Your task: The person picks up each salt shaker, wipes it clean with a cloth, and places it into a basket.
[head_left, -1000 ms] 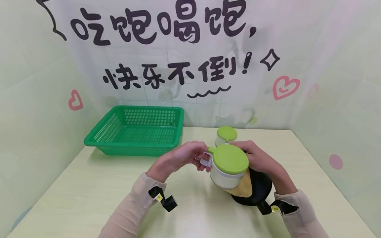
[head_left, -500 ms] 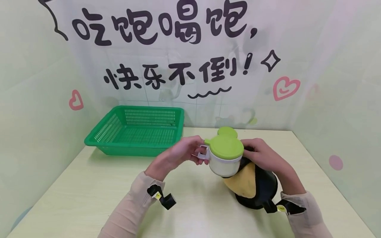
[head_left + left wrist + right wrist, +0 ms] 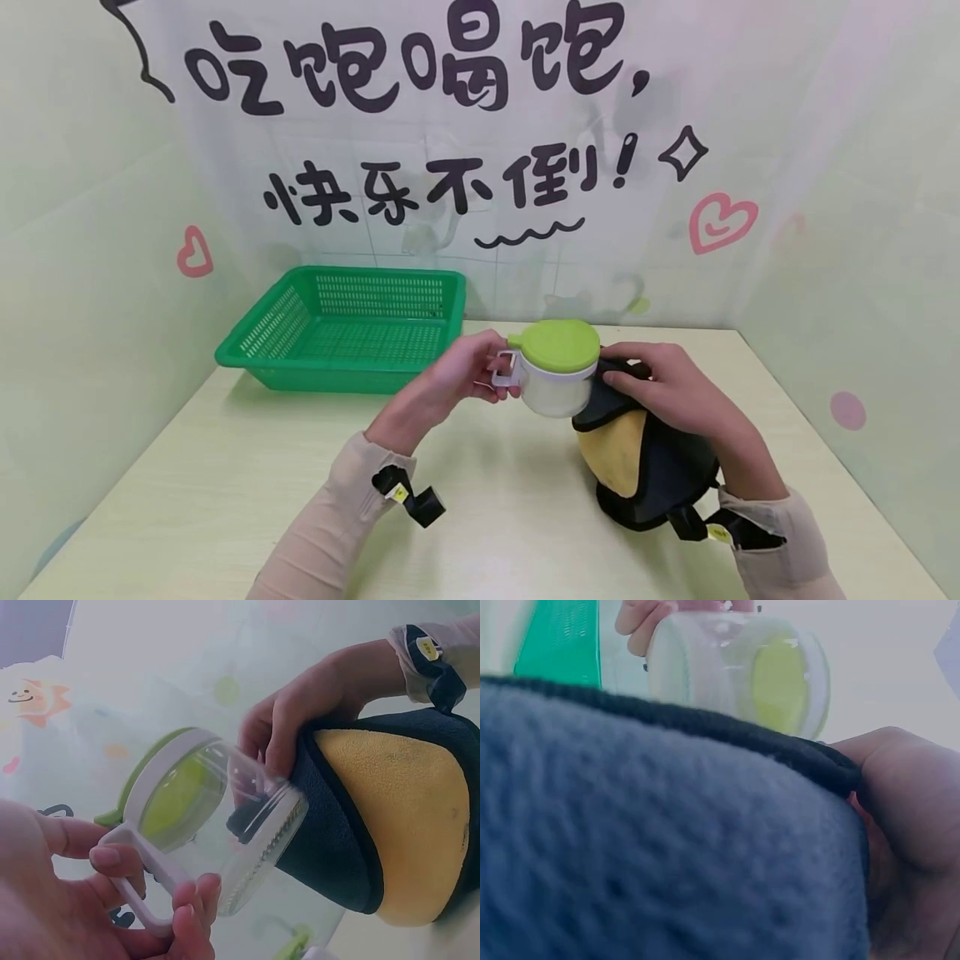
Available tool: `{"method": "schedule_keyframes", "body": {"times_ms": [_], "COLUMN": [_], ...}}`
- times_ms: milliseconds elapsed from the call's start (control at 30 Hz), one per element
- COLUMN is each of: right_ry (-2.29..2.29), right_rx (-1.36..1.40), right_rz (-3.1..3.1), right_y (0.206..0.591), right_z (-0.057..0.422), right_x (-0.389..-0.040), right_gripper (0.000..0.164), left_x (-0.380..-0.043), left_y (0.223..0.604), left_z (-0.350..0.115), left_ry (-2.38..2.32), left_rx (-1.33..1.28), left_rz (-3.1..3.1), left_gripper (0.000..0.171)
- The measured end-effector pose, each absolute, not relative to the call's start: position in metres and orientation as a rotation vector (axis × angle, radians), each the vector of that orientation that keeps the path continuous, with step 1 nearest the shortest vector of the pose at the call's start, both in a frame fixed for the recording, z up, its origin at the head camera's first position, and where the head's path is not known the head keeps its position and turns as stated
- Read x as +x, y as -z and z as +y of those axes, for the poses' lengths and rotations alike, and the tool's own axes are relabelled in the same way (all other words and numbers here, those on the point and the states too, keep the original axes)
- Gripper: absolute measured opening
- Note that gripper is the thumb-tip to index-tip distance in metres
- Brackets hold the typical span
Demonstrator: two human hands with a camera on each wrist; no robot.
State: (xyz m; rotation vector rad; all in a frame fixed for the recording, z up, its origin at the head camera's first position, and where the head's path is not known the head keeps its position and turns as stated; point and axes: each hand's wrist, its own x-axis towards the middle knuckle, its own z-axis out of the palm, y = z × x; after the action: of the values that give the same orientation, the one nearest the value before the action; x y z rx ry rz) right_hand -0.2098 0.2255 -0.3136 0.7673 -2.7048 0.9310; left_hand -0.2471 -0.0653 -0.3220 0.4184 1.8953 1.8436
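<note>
The left hand point(image 3: 476, 367) gripped the jar point(image 3: 557, 392) by its handle point(image 3: 161, 864), apparently baring it toward cloth point(image 3: 667, 458) the right hand point(image 3: 670, 382) pinched.

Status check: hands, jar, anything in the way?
Left hand gripping jar by its handle, held up. Right hand holding navy-and-yellow cloth beside jar. Cloth-to-jar contact unclear; no obstruction seen.
</note>
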Motion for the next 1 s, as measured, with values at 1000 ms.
{"method": "schedule_keyframes", "body": {"times_ms": [1000], "right_ry": [-1.107], "right_rx": [0.943], "right_rz": [-2.624], "right_y": [0.321], "right_z": [0.182], "right_x": [-0.197], "right_gripper": [0.03], "left_x": [-0.246], "left_y": [0.33], "left_z": [-0.048], "left_ry": [-1.82], "left_rx": [0.226], "left_rz": [2.012], "left_gripper": [0.033]}}
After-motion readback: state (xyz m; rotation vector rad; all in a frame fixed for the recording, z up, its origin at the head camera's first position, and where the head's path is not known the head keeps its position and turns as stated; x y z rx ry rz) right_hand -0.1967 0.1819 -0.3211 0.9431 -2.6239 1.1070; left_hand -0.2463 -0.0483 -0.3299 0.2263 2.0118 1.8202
